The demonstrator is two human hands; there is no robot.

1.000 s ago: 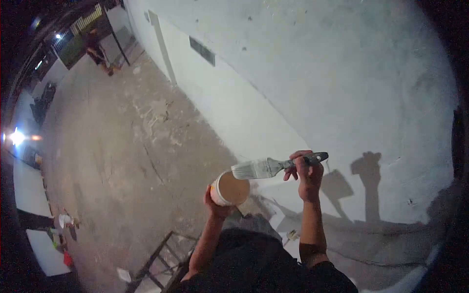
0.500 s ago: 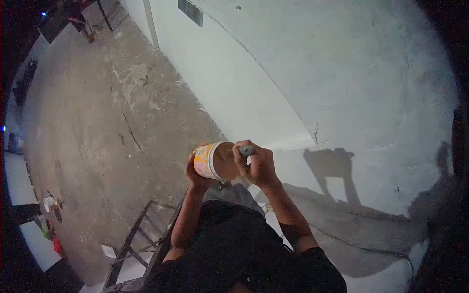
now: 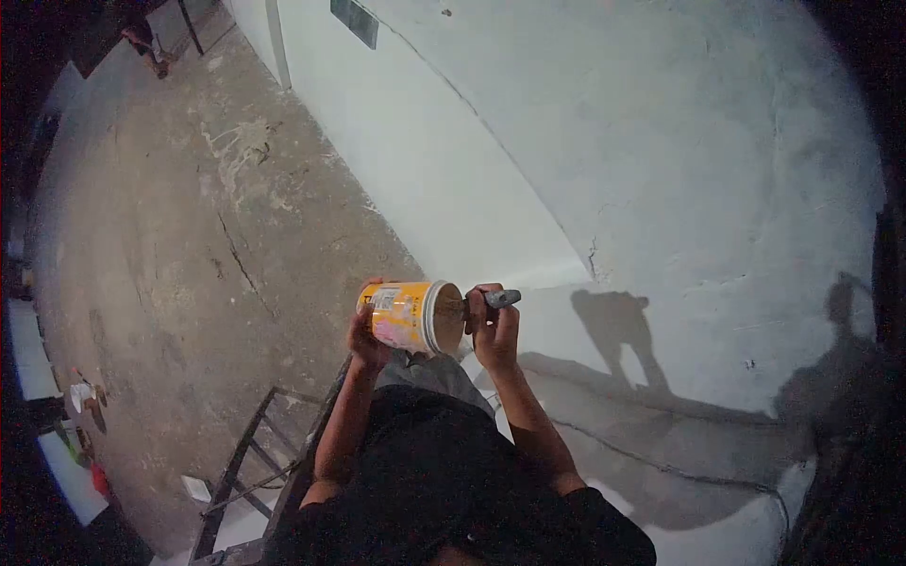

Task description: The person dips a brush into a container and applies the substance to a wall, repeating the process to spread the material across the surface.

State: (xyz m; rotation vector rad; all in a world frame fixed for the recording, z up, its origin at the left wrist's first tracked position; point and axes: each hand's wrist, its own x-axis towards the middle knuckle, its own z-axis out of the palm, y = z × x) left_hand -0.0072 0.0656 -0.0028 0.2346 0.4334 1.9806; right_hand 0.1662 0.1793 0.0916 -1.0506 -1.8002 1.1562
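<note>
Right now my right hand (image 3: 494,332) is closed around a brush handle (image 3: 501,299); its grey end sticks out to the right past the knuckles. The bristle end goes left into the tub (image 3: 413,317) and is hidden inside, so I cannot see how deep it sits. Left hand (image 3: 361,332) is wrapped round the tub's yellow side, holding it tipped with the mouth facing right, toward the brush hand. Brush axis runs roughly level, left to right, in line with the tub's opening. Both hands sit close together, at chest height. Beyond them: white wall (image 3: 661,141) to the right, cracked concrete floor (image 3: 189,236) to the left, metal frame (image 3: 247,462) below.
</note>
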